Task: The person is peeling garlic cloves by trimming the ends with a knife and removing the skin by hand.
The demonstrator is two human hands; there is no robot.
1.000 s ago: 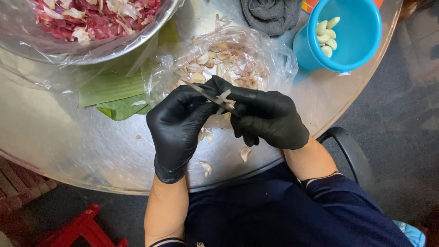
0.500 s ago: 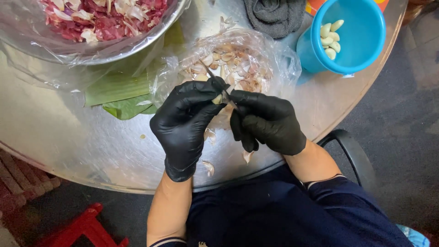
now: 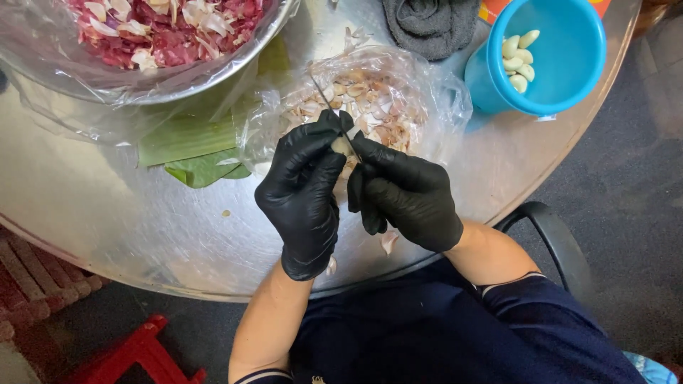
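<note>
Compared with half a second ago, the two hands are found slightly higher over the round brushed-metal table (image 3: 121, 227), closer to the bag; the knife tip is now angled up and left across the bag, and the clove is more exposed between the fingertips.

The large steel bowl lined with clear plastic (image 3: 92, 78), filled with red and white sliced shallot pieces, is seen at top left. Beneath its rim a folded green banana leaf (image 3: 188, 153) is laid flat. A crumpled clear plastic bag of unpeeled garlic cloves (image 3: 388, 99) is placed at centre, directly behind the hands. A bright blue round plastic cup (image 3: 562, 64) holding a few peeled cloves is set at top right, with a dark grey rolled cloth (image 3: 430, 25) beside it.

The left hand in a black glove (image 3: 302, 195) is closed, a pale garlic clove (image 3: 341, 146) pinched at its fingertips. The right hand in a black glove (image 3: 405, 195) is closed on a thin-bladed small knife (image 3: 324, 96), its blade laid against the clove. Loose papery garlic skins (image 3: 389, 242) are scattered on the table under the wrists.
</note>
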